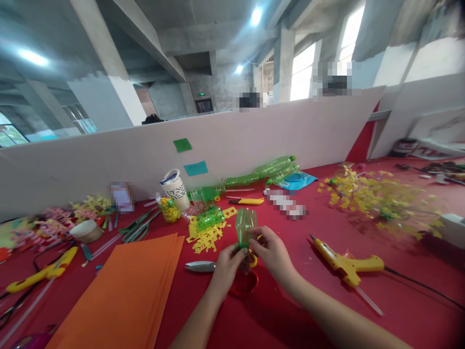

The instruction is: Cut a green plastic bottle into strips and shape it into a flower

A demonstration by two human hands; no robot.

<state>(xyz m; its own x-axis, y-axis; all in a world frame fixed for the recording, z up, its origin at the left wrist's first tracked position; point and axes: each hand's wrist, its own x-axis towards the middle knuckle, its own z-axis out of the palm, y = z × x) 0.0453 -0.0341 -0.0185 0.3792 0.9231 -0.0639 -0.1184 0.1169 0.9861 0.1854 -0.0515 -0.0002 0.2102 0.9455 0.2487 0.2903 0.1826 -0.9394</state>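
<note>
My left hand [229,264] pinches the lower end of a cut green plastic bottle piece [245,224], which stands upright with its sides slit into strips. My right hand [271,247] has its thumb and forefinger closed on the right side of the same piece. Something small and yellow shows by the right fingertips, too small to name. Under the hands lies a pair of scissors [200,266], blades pointing left, red handle toward me. Just beyond, yellow paper scraps [207,238] with star-shaped holes are heaped beside a curled green plastic sheet [209,219].
Orange sheets [123,291] are stacked at left, near a yellow glue gun [43,274]. Another yellow glue gun [345,264] lies right, its cord trailing. Green bottles [276,167], a yellow cutter [250,201] and a white cup [173,189] line the partition. Yellow star sprays [381,198] stand at right.
</note>
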